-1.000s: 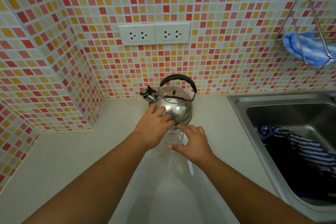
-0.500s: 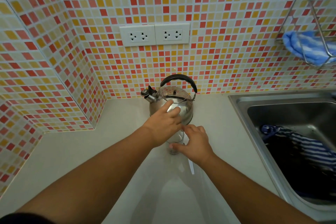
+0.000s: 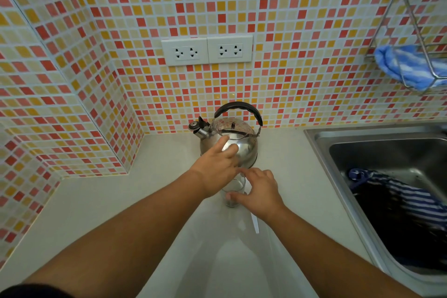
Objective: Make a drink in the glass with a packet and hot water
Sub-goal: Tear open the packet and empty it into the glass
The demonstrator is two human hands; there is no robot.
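Observation:
A clear, empty-looking glass [image 3: 232, 189] stands on the pale counter [image 3: 121, 201] just in front of a shiny steel kettle [image 3: 244, 150] with a black handle and a spout pointing left. My right hand [image 3: 260, 191] wraps the glass from the right, thumb low on its side and fingers at the rim. My left hand [image 3: 217, 167] hovers with its fingers apart over the kettle's front; I cannot tell whether it touches. It partly hides the glass. A thin white strip [image 3: 255, 223] lies on the counter under my right wrist; I see no packet.
A steel sink [image 3: 321, 143] with a dark striped cloth [image 3: 411, 203] in it lies to the right. A wire rack [image 3: 411, 7] with a blue cloth [image 3: 408, 65] hangs on the tiled wall. Two wall sockets [image 3: 206, 51] sit above the kettle. A tiled corner juts out at left.
My left hand has risen from beside the glass to the kettle's body, and its fingers have spread. My right hand has stayed at the glass.

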